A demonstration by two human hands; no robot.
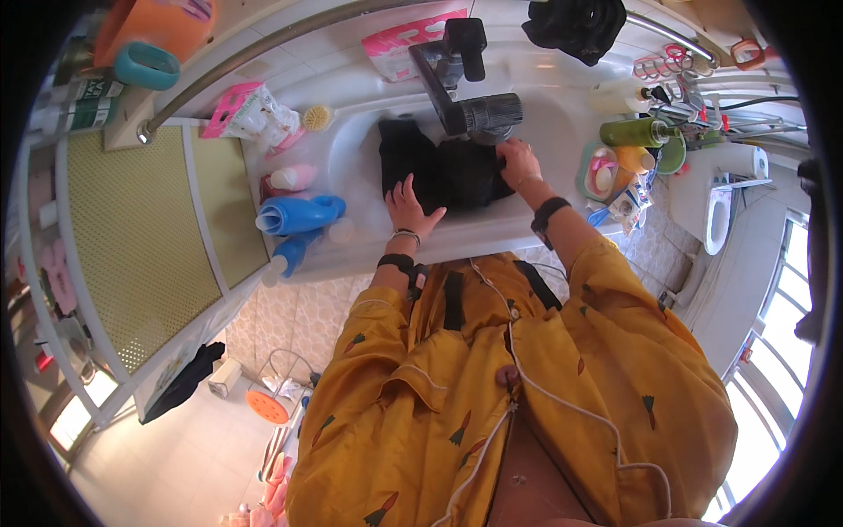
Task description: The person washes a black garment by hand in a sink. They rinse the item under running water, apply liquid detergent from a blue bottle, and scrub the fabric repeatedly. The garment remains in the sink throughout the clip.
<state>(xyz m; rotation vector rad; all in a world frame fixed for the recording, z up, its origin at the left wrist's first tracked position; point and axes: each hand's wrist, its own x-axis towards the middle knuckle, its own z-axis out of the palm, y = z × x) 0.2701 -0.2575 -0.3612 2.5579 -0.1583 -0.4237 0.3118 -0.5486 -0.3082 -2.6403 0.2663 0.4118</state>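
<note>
A black cloth garment [438, 165] lies spread in the white sink basin [355, 158], under the dark ribbed spout of the faucet [487, 115]. My left hand [411, 207] rests at the garment's near left edge, fingers spread and holding nothing. At its right end my right hand [520, 163] has its fingers curled on the black cloth, just beside the spout. Part of the garment is hidden behind the faucet.
A blue detergent bottle [299, 214], a round scrub brush [318, 118] and a pink-and-white pouch [253, 118] stand on the left rim. A soap dish [598, 172] and a green bottle [632, 132] are at right. Black cloth [576, 26] hangs from the rail above.
</note>
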